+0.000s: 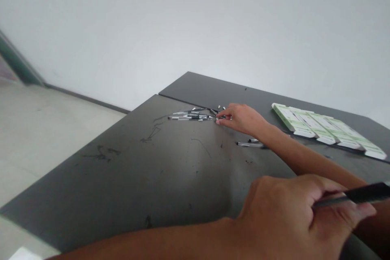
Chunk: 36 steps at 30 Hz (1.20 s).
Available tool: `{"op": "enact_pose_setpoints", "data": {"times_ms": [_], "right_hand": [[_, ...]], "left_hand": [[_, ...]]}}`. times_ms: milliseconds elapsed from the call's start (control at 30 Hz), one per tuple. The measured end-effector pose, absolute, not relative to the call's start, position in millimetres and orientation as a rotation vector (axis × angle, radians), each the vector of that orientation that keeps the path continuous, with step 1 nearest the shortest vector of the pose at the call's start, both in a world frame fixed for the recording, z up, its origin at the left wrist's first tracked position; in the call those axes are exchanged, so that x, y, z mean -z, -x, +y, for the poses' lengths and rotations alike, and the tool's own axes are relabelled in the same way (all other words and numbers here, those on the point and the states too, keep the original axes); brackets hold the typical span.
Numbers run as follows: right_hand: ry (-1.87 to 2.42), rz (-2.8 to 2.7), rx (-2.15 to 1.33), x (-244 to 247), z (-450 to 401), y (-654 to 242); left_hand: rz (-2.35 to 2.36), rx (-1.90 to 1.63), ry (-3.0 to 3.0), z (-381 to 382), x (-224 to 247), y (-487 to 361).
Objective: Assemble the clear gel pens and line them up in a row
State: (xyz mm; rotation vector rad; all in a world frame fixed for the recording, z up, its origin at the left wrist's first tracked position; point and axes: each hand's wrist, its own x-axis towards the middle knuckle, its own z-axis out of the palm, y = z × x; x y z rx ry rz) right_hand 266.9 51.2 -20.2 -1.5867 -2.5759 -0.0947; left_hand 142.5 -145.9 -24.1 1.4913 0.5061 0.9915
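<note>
One black pen [362, 193] gripped tight in closed left hand [283, 211], lifted clear of bench [122, 178] | right hand [240, 120] half-closed, fingertips at heap of pens [190, 116], grip unclear | green-and-white boxes [326, 128] kept apart in neat row

black pen [359, 193]: far end runs off the right edge of the shot and the left hand [283, 215] wraps round the rest, so not much of it to see
pen pile [190, 115]: way too small to count, and the bit by the right hand [240, 120] is lost under its fingertips [218, 120]
loose pens [251, 144]: right ends tucked behind the right forearm [304, 158]
green-and-white boxes [326, 128]: print too blurry to read
</note>
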Motion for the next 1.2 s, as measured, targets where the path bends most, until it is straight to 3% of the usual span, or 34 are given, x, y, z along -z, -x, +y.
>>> {"op": "enact_pose_setpoints", "data": {"times_ms": [1200], "right_hand": [[1.501,-2.614,0.032,19.0,31.5,-242.3]], "left_hand": [[0.490,-0.975,-1.596,-144.3,29.3,-143.0]]}}
